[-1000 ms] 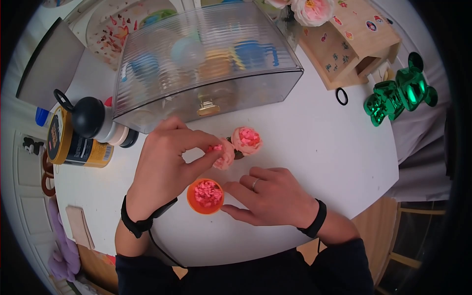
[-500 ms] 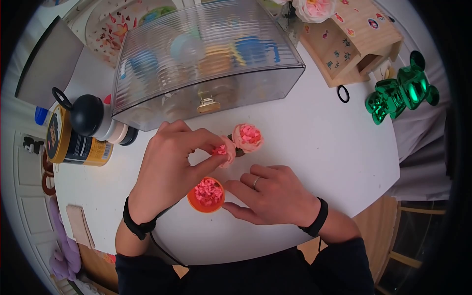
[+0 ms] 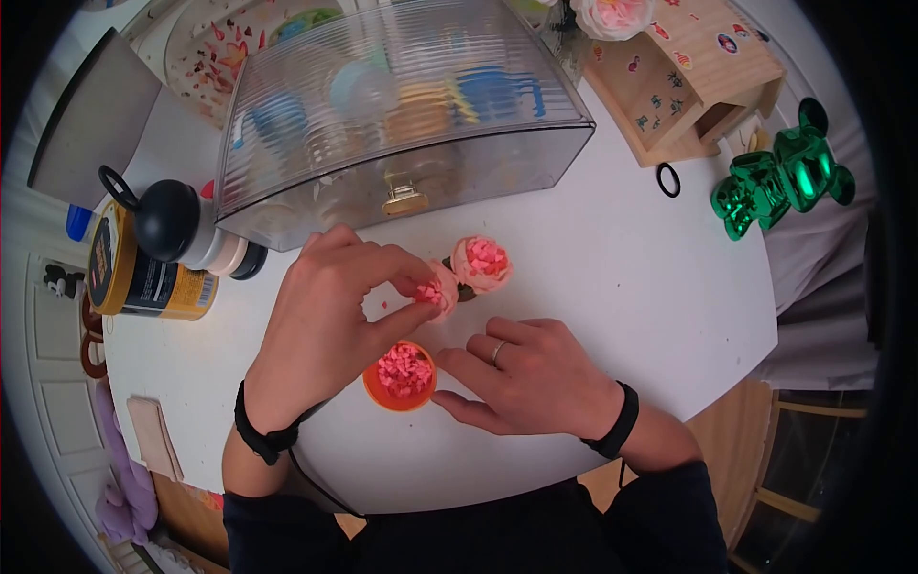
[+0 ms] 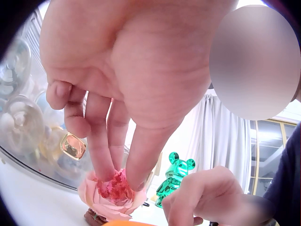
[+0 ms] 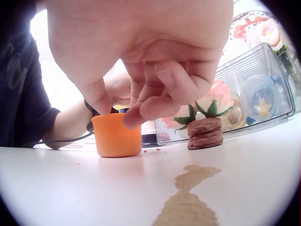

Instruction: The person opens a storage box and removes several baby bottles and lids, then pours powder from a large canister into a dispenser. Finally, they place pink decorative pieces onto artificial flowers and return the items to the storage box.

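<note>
With thumb and fingertips, my left hand (image 3: 320, 320) pinches small pink bits at the heart of a pale pink artificial flower (image 4: 101, 207). A second pink flower (image 3: 484, 264) stands just beside it. In the right wrist view, both show green leaves above a ridged brown clay-like base (image 5: 205, 133). An orange cup (image 5: 118, 141) holds many pink bits (image 3: 405, 369) and stands below the left hand. My right hand (image 3: 526, 378) lies low on the table, loosely bent, thumb and index finger right at the cup's side.
A clear ribbed box (image 3: 459, 153) with a gold latch stands behind the flowers. A yellow-lidded tub (image 3: 177, 292) and a black-topped bottle (image 3: 172, 225) are at left. A green shiny bear figure (image 3: 755, 196), black ring (image 3: 667, 180) and wooden house (image 3: 708, 86) are at right.
My left fingertips have moved slightly into the nearer flower with the pink bits. A loose pink bit now shows on the table left of it. The right hand stays by the cup.
</note>
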Available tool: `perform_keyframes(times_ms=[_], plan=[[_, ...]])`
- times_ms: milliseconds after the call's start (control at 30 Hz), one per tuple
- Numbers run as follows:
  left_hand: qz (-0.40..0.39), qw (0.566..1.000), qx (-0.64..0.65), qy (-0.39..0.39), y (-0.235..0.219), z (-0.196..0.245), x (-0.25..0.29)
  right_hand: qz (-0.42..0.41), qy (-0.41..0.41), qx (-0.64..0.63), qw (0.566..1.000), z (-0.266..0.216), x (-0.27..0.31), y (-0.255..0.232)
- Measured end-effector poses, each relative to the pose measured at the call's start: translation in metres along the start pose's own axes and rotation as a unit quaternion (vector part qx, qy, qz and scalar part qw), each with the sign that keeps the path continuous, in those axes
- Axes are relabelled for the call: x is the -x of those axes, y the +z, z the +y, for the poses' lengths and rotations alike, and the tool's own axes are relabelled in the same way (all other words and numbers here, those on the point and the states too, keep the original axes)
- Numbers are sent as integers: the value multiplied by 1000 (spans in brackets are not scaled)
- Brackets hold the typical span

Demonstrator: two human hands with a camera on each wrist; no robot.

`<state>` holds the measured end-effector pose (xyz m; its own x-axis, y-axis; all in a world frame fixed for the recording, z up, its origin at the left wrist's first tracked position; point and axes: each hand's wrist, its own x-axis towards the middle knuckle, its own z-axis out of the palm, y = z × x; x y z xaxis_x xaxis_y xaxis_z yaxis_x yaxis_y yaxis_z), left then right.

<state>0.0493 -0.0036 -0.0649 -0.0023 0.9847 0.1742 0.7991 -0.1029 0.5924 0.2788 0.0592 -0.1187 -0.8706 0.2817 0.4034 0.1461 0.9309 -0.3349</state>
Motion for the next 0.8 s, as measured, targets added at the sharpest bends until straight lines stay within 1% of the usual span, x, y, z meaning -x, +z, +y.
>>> perform_keyframes(times_ms=[200,400,500,600,633,767,800], plan=[[3,1000,18,0,-4,-4,2,-7,0,5,1000,-1,0,-1],[11,1000,0,10,-7,-3,1,0,1,-2,1000,-1,0,0],[24,1000,4,-19,-16,-4,5,-3,-1,-1,1000,0,-1,-1],[-42,992,-60,-100,-25,-31,23,-7,-3,-4,1000,-1,-3,0],[-82,990,-80,-82,-27,-41,28,-7,1,-4,1000,-1,-2,0],[-114,988,-57,-89,-19,-47,34,-33,3,-6,999,-4,-5,-6],[-116,988,-51,-86,-18,-47,34,-40,-9,-7,999,-4,-4,-5]])
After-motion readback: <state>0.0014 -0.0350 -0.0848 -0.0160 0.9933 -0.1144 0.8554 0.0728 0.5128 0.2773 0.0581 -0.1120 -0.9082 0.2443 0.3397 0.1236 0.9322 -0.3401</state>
